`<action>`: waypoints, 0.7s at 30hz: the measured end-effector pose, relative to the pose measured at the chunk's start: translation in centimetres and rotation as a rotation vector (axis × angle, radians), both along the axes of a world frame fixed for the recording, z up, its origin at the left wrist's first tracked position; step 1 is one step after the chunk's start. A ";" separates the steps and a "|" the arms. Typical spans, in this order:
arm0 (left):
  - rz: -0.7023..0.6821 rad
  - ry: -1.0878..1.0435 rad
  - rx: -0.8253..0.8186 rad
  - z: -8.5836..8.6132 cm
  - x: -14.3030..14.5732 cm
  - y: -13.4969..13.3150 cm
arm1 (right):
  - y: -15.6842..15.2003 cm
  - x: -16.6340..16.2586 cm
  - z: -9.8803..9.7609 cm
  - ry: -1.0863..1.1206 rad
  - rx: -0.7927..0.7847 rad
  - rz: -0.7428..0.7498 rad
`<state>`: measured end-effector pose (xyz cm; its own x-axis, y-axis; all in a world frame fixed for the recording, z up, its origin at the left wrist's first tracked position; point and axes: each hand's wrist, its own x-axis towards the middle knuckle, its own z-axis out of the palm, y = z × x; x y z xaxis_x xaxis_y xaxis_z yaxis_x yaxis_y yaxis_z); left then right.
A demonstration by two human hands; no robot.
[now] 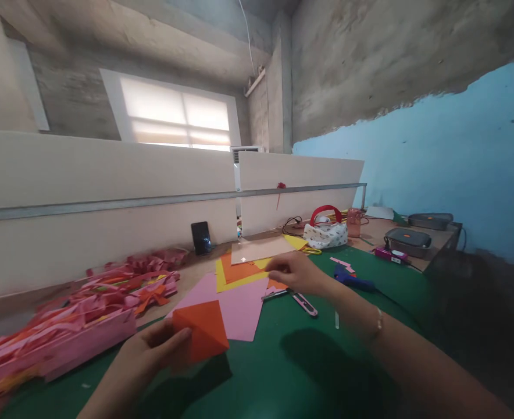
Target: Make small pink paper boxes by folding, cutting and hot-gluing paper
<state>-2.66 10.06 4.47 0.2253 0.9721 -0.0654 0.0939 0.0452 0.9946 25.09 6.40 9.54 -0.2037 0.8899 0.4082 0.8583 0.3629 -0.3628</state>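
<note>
My left hand pinches an orange paper square by its left edge. Crease lines run across the paper, which is held above the green mat. Over the stacked sheets, my right hand has its fingers curled together; whether anything is between them is hidden. Beneath and beside it lie a yellow sheet, an orange sheet and pink sheets. Just below that hand rests a pink utility knife, near a thin metal blade.
Pink and orange paper strips heap up at left. A phone leans against the white partition. To the right are a blue glue gun, a white patterned bag, a pink bottle and a lidded container.
</note>
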 end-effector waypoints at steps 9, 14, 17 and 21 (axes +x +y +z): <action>-0.086 -0.276 -0.079 0.9 0.6 -1.3 | -1.9 6.6 -6.3 -0.324 -0.144 -0.362; -0.184 -0.160 -0.028 0.0 0.5 -0.9 | 1.0 6.8 -6.0 -0.441 -0.217 -0.330; -0.240 0.032 0.060 -0.9 0.5 -0.2 | 2.0 6.6 -6.2 -0.500 -0.242 -0.298; -0.269 0.282 0.106 -1.6 0.9 0.3 | 1.6 6.4 -6.2 -0.525 -0.216 -0.313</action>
<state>-1.76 10.34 2.86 0.4599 0.8857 -0.0634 0.3579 -0.1195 0.9261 31.51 7.99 3.38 -0.0452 0.9904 0.1305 0.9947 0.0326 0.0971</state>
